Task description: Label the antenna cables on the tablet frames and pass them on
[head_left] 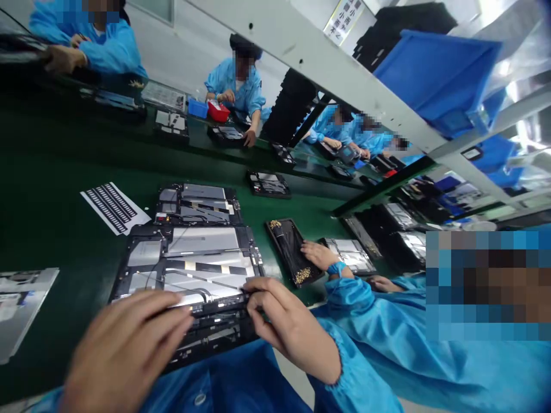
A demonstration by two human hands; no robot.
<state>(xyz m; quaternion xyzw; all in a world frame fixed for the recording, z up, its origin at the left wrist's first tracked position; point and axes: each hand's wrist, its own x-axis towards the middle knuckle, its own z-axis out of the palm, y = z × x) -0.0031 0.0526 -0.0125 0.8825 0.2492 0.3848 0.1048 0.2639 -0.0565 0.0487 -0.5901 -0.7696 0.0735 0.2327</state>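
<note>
An opened tablet-like device (206, 241) lies before me, with silver panels, black strips and thin cables in a black frame. My left hand (129, 338) reaches over its near left part, fingers stretched out and fingertips at the near edge. At the near right corner my right hand (288, 321) has its fingers curled and pressed together; whatever they pinch is too small to make out. Closer to my body, a further black frame part (215, 338) shows below the device. Just behind stands a second similar device (198, 201).
A label sheet (114, 206) lies left, behind a silver panel (26, 310). On the right, a co-worker's hand (318, 254) touches a black tray (284, 226) of cables with gold ends. More people in blue work across the green bench (86, 166). A shelf beam (275, 40) crosses overhead.
</note>
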